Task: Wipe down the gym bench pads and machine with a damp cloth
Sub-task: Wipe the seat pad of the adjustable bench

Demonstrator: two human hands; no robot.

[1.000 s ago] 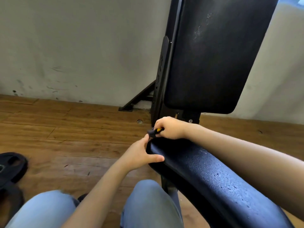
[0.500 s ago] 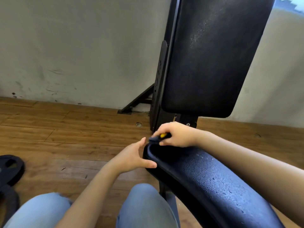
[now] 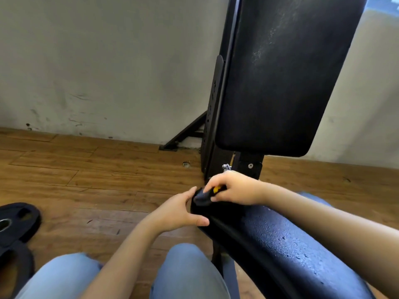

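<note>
At far right, upright back pad on black frame; near right, wet seat pad. Weight plates near left on wood floor. Left hand grips seat pad's far end, fingers curled. Right hand pinches dark cloth there.

Back pad upright behind seat pad, weight plates on floor far left.

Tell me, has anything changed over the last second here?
Barely. The right hand still pinches the dark cloth at the seat pad's front end, and the left hand still grips that end. Only the camera view shifted slightly; the back pad stays put.
</note>
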